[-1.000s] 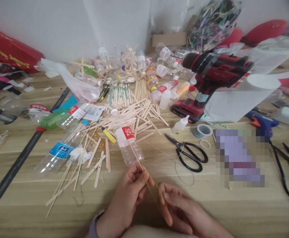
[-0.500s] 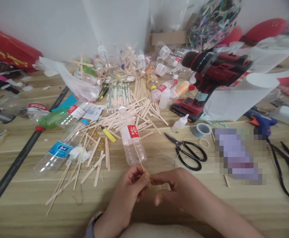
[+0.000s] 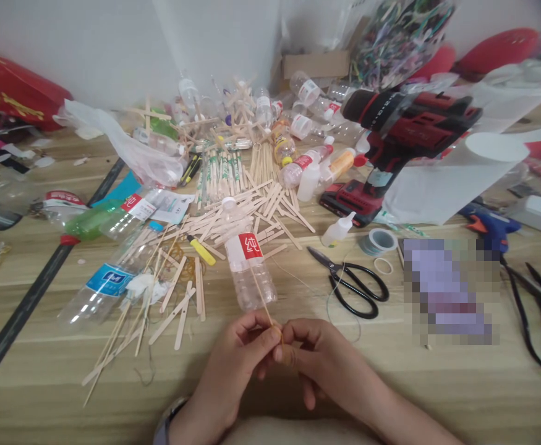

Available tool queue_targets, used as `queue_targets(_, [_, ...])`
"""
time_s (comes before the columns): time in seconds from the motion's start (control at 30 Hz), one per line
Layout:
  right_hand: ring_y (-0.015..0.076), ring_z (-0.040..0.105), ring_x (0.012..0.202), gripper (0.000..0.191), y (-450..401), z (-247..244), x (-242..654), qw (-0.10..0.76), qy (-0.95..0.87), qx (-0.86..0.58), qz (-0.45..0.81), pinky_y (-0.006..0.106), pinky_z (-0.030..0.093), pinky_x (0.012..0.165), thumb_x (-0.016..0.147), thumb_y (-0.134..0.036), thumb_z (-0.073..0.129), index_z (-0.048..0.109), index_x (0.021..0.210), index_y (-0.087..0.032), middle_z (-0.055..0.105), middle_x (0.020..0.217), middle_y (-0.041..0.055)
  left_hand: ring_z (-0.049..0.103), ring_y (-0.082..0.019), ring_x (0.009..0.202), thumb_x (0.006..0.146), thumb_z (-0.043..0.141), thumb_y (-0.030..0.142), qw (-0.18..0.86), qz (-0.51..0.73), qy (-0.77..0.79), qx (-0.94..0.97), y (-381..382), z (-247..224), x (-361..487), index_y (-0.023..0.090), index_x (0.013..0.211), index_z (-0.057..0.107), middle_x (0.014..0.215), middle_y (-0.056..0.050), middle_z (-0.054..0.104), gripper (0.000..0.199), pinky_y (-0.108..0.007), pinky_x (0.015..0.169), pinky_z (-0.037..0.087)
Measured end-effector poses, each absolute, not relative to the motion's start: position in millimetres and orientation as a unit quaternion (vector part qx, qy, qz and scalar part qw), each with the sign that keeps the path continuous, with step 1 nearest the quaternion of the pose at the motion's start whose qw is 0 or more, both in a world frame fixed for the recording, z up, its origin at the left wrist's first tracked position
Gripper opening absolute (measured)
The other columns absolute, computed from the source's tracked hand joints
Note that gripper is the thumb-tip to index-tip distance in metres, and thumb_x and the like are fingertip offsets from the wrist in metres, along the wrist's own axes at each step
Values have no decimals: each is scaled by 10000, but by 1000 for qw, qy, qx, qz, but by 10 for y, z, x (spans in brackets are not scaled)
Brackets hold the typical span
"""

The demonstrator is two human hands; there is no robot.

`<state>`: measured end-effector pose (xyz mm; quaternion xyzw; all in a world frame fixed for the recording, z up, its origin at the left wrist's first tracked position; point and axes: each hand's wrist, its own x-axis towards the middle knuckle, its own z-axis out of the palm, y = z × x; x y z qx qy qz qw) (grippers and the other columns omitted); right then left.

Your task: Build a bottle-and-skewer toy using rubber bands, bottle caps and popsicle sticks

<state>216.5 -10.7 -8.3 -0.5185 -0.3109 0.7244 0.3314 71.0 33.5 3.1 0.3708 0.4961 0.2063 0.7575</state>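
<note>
The right hand [image 3: 319, 352] has moved in since the earlier frame, its thumb and fingers now drawn up beside the left fingertips instead of spread apart from them. The left hand [image 3: 245, 349] grips a thin wooden stick [image 3: 261, 296] between thumb and fingers, the stick slanting up and away in front of the bottle ahead. A thin amber band [image 3: 282, 337] shows at the fingertips; the right hand's fingers are curled in around it — whether they pinch it, I cannot tell. Just beyond lies a clear bottle with a red and white label [image 3: 251, 278] on the wooden table [image 3: 437, 383], a blue-labelled bottle [image 3: 107, 281] to its left and black-handled scissors [image 3: 334, 269] to its right. Farther on are a yellow-handled tool [image 3: 202, 250], a tape roll [image 3: 373, 247], a small white squeeze bottle [image 3: 337, 233] and scattered flat sticks [image 3: 274, 207]. Behind them come a red and black drill [image 3: 404, 127] and paper-wrapped sticks [image 3: 221, 176], then more bottles — and, at the wall, a cardboard box [image 3: 315, 65] beside a bag of coloured strips [image 3: 397, 46].
</note>
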Motion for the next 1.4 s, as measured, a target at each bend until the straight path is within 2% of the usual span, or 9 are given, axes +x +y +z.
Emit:
queue_targets(0.13, [37, 502, 336, 426, -115, -90, 2151, 352, -304, -495, 734, 144, 243, 318, 729, -567, 731, 571, 694, -174, 696, 645, -9, 515, -95, 494, 710, 723, 500, 769, 192, 476, 381, 311, 14, 658, 161, 897, 603, 664, 27, 592, 405, -202, 428, 355])
queue_targets(0.27, [61, 484, 320, 454, -116, -86, 2143, 357, -291, -508, 728, 149, 232, 308, 708, -602, 737, 538, 687, -194, 605, 484, -47, 531, -97, 461, 800, 646, 511, 757, 173, 459, 432, 226, 0, 586, 204, 1098, 507, 835, -15, 654, 450, -211, 402, 356])
queue_targets(0.5, [12, 311, 296, 480, -146, -49, 2174, 416, -310, -535, 667, 183, 193, 294, 734, -648, 695, 586, 691, -183, 590, 610, -47, 563, -139, 684, 843, 635, 277, 626, 185, 458, 603, 160, 43, 410, 219, 824, 639, 753, -6, 615, 61, -234, 638, 427])
queue_targets(0.63, [27, 330, 318, 467, -156, -64, 2175, 454, -303, -518, 658, 188, 221, 339, 756, -636, 693, 606, 713, -180, 498, 530, -75, 562, -157, 644, 836, 623, 274, 543, 210, 486, 652, 206, 81, 383, 246, 784, 741, 716, -22, 640, 132, -240, 590, 411])
queue_targets(0.83, [29, 440, 389, 444, -166, -72, 2152, 482, -283, -488, 671, 216, 344, 443, 770, -599, 707, 609, 717, -169, 674, 810, 14, 646, -196, 685, 845, 600, 300, 449, 227, 528, 684, 316, 171, 421, 254, 812, 780, 764, -47, 739, 188, -259, 634, 455])
queue_targets(1.0, [47, 453, 426, 438, -173, -90, 2134, 475, -293, -475, 680, 234, 362, 482, 776, -599, 699, 612, 726, -174, 667, 817, 16, 681, -215, 709, 848, 585, 292, 411, 133, 552, 714, 433, 216, 521, 247, 844, 791, 799, -46, 781, 211, -262, 630, 420])
queue_targets(1.13, [76, 453, 503, 432, -172, -92, 2145, 465, -315, -471, 680, 239, 358, 530, 787, -595, 694, 642, 742, -169, 613, 721, -1, 598, -169, 573, 838, 608, 304, 419, 23, 508, 752, 622, 267, 568, 231, 632, 764, 600, -2, 713, 268, -247, 539, 298])
queue_targets(1.27, [109, 424, 617, 470, -182, -79, 2160, 454, -336, -472, 678, 247, 330, 593, 785, -620, 685, 629, 692, -163, 574, 669, 2, 566, -148, 602, 774, 688, 341, 565, -65, 407, 715, 876, 315, 506, 229, 721, 807, 622, 28, 711, 172, -220, 558, 309])
queue_targets(1.4, [111, 449, 616, 479, -173, -82, 2149, 442, -334, -479, 681, 255, 351, 606, 780, -627, 681, 623, 674, -164, 587, 664, 6, 495, -111, 567, 752, 731, 435, 670, -22, 358, 651, 918, 150, 435, 206, 758, 811, 631, 18, 695, 243, -211, 560, 331])
